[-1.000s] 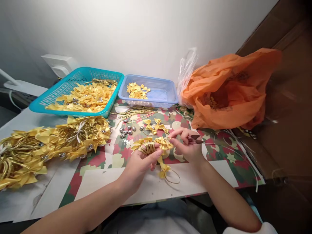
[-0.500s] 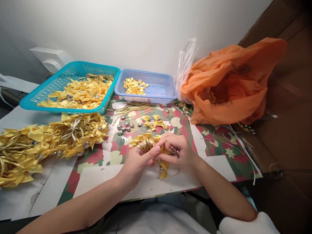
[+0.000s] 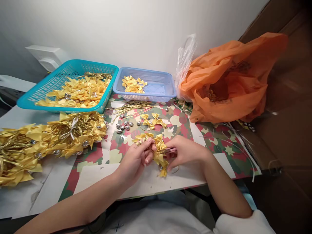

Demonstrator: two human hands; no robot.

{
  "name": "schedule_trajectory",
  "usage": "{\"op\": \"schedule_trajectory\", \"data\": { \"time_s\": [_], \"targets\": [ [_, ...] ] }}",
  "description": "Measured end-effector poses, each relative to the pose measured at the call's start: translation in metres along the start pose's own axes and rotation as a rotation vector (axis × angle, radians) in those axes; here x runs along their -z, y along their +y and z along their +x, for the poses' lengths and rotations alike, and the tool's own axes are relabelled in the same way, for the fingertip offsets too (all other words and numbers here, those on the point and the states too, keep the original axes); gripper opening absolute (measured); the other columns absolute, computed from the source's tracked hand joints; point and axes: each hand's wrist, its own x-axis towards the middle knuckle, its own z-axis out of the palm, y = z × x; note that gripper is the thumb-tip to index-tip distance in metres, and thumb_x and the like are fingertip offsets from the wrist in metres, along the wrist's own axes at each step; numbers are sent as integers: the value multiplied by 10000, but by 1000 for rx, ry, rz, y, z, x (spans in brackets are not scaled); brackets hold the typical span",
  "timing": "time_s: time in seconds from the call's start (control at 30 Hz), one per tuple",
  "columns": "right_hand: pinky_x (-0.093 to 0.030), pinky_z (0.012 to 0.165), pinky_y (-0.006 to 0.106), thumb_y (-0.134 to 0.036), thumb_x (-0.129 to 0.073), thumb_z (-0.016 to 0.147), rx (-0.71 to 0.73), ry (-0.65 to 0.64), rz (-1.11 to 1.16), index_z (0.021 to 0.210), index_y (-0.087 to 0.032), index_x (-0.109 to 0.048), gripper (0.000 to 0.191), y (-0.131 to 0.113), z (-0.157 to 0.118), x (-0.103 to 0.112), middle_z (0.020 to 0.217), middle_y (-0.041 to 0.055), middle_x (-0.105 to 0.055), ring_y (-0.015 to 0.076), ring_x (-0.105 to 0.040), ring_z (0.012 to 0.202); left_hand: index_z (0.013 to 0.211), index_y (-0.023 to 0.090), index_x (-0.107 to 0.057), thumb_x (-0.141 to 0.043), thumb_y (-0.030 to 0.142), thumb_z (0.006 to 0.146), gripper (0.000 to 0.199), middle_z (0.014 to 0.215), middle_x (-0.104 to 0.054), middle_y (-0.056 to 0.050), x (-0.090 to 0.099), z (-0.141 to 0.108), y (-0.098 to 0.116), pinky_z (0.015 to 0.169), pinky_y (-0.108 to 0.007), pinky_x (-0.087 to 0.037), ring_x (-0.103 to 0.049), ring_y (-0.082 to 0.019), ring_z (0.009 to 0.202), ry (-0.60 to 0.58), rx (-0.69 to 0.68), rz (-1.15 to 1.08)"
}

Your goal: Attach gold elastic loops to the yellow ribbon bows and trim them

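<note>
left hand (image 3: 136, 159) curled on gold cords (image 3: 140, 141); right hand (image 3: 187, 151), at 3 o'clock, closed round scissors (image 3: 166, 150), which should clear the yellow bow (image 3: 159, 141).

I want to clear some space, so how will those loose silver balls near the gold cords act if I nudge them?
The silver balls would probably roll, since they look rounded and lie loose on the patterned covering. Their shiny surfaces may make them slippery to pinch. They're likely light, being so small.

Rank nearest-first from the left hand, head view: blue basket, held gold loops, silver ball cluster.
1. Held gold loops, in the left hand.
2. Silver ball cluster, on the table beyond it.
3. Blue basket, back by the wall.
</note>
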Motion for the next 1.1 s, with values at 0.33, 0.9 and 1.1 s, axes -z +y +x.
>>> {"op": "schedule_trajectory", "data": {
  "time_s": [0.33,0.9,1.1],
  "targets": [
    [-277,502,208,-23,-570,642,-51,167,-162,602,-193,-442,217,-1,-7,4,552,-81,-438,69,-369,511,683,147,-670,-863,441,603,361,812,-708,-28,-4,-2,3,398,-170,-304,-417,-26,427,82,-74,26],
    [-573,650,312,-57,-614,814,639,726,-77,598,-236,-315,410,-9,14,-25,825,62,-757,180,-703,771,661,151,-616,-776,451,733,348,646,-521,0,3,-3,-7,517,-222,-343,-420,-105,594,-138,-10,211],
    [-545,608,289,-83,-630,763,594,697,-29,635,-244,-305,384,-15,12,-27,912,67,-735,173,-694,783,787,153,-660,-831,420,686,333,655,-493,24,2,-3,-6,523,-208,-304,-361,-89,580,-136,46,182]
  ]
}}
